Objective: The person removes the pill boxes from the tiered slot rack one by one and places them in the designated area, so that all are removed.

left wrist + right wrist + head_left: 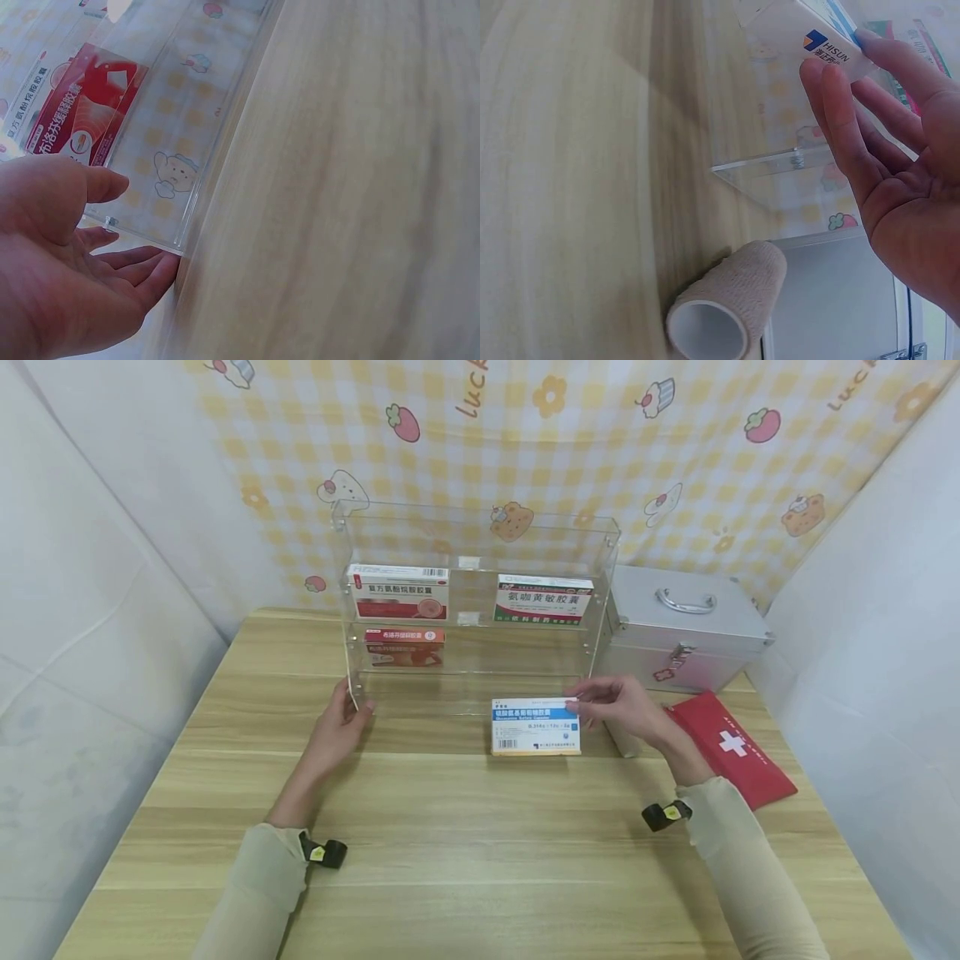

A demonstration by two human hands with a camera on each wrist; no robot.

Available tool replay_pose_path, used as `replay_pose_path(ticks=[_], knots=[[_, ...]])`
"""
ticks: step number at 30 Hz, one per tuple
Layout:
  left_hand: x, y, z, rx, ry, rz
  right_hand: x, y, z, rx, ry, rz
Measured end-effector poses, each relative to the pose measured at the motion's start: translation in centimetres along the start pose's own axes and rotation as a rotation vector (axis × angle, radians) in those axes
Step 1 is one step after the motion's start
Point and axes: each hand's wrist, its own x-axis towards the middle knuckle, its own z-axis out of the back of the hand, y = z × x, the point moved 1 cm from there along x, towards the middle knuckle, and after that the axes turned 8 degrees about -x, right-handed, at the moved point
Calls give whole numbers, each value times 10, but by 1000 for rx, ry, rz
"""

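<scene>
A clear acrylic display rack [468,675] stands on the table with medicine boxes on its tiers. At its lower left corner my left hand [339,731] holds the side edge, thumb in front and fingers around the outside, as the left wrist view [82,262] also shows. My right hand [626,710] pinches a white and blue medicine box [536,731] by its right end, in front of the rack's lower right part. The box's end, marked HISUN, faces the right wrist camera. A red box [405,648] sits on a lower tier at left.
Higher on the rack are a white-and-red box [401,595] and a white-and-green box [543,602]. At right stand a silver metal case [682,627], a red pouch with a white cross [735,747], and a beige bandage roll [731,300] beside the rack.
</scene>
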Motion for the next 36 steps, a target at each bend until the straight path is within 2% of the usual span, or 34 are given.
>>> replay_pose_path(ticks=[17, 19, 23, 26, 30, 31, 36], knots=[[0, 0, 1, -15, 3, 6, 1, -13, -8, -6, 38, -50], [-1, -5, 0, -33, 7, 7, 2, -15, -9, -7, 45, -57], [-8, -27, 0, -40, 19, 22, 3, -15, -11, -17, 49, -70], [-12, -34, 0, -29, 23, 21, 3, -16, -12, -23, 52, -77], [-14, -38, -1, -28, 23, 16, 2, -18, -12, -24, 58, -85], [-15, -43, -1, -29, 27, 21, 2, -19, -12, -24, 58, -89], [-12, -37, 0, -38, 26, 19, 2, -22, -12, -30, 62, -109]])
